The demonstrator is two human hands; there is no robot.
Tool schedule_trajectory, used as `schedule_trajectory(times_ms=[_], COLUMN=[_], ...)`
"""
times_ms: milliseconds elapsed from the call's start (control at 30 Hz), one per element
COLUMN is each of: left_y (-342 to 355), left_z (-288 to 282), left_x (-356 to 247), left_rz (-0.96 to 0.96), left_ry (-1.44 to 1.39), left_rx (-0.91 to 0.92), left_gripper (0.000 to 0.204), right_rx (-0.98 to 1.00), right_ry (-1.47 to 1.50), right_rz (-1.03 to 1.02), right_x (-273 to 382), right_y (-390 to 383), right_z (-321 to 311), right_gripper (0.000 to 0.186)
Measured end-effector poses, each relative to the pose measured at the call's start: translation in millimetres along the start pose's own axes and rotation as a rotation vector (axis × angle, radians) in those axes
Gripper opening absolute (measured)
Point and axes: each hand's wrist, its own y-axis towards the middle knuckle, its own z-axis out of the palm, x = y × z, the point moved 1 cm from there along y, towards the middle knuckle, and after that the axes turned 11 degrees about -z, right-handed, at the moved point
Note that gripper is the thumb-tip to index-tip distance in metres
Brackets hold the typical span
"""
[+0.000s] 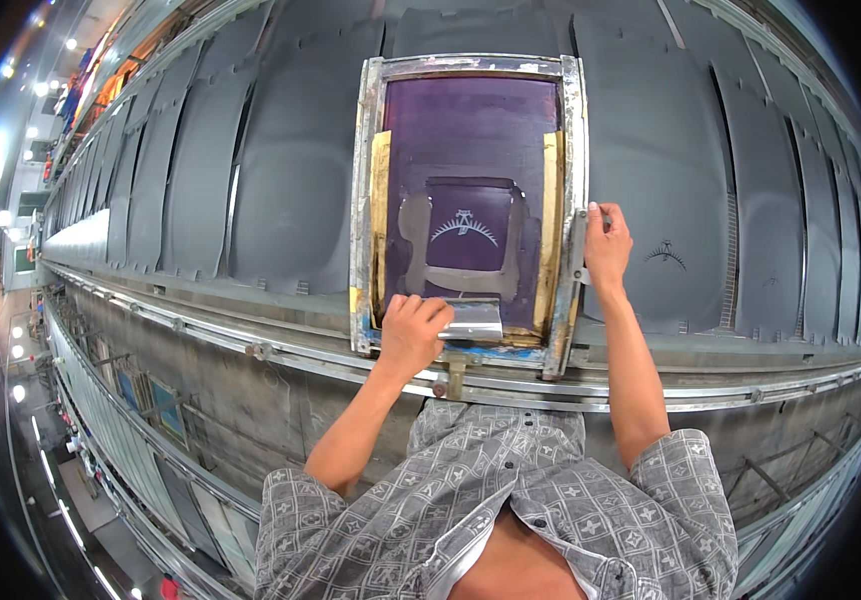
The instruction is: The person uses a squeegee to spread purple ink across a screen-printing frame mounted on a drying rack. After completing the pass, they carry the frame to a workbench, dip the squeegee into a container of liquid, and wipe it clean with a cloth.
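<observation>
1. The left hand [413, 332] has its fingers curled over the left end of a shiny silver metal scraper [475, 320]; this grip looks closed on it, with the right end jutting free.
2. The scraper lies at the near end of a rectangular silver metal frame [470, 66], inside its rails, above the purple translucent mesh [470, 130]. It looks stiff, smooth and fairly light; wet paste could make it slippery, so the dry end or upper edge seems the better hold.
3. The right hand [607, 245] is beside the frame's outer right rail, fingers bent, fingertips at the rail. I cannot tell whether this grip closes on it or merely rests there.
4. The frame lies flat over the row of dark grey flexible-looking sheets [655, 150] on the long metal-railed bench [290, 357]. It is probably rigid and heavier than the scraper, best held by opposite side rails.
5. The mesh is likely taut yet fragile: a sharp corner could tear it. Thick grey paste [415, 240] surrounds its pale arched motif [464, 232], so fingers should avoid that middle. Yellowed tape strips [381, 200] line both sides.
</observation>
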Motion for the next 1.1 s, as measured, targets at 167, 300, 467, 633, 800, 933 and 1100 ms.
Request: schedule_trajectory(times_ms=[167, 300, 467, 633, 800, 933, 1100], left_y=[4.7, 56.3, 166.2, 216.8, 224.0, 141.9, 113.1], left_z=[15.1, 31.4, 28.8, 6.8, 16.5, 22.7, 20.3], left_x=[26.9, 48.1, 79.6, 77.7, 83.8, 66.4, 64.4], left_rz=[0.065, 0.075, 0.076, -0.022, -0.089, -0.047, -0.029], left_ry=[-0.028, -0.018, -0.019, -0.050, -0.059, -0.019, -0.056], left_rx=[0.044, 0.018, 0.070, 0.309, 0.331, 0.381, 0.397], left_gripper=[0.036, 0.038, 0.018, 0.015, 0.019, 0.019, 0.020], right_rx=[0.034, 0.127, 0.206, 0.755, 0.884, 0.840, 0.917], right_ry=[-0.127, -0.268, -0.416, -0.199, -0.521, -0.553, -0.540], right_rz=[0.027, 0.049, -0.498, -0.515, -0.588, -0.696, -0.729], right_x=[-10.6, -0.4, 34.5, 113.7, 97.3, 77.3, 86.1], right_y=[3.2, 10.5, 40.1, 71.4, 66.6, -16.4, -35.8], right_z=[15.5, 13.2, 8.7, 55.1, 113.2, 87.9, 75.2], right_gripper=[0.029, 0.029, 0.032, 0.034, 0.021, 0.015, 0.018])
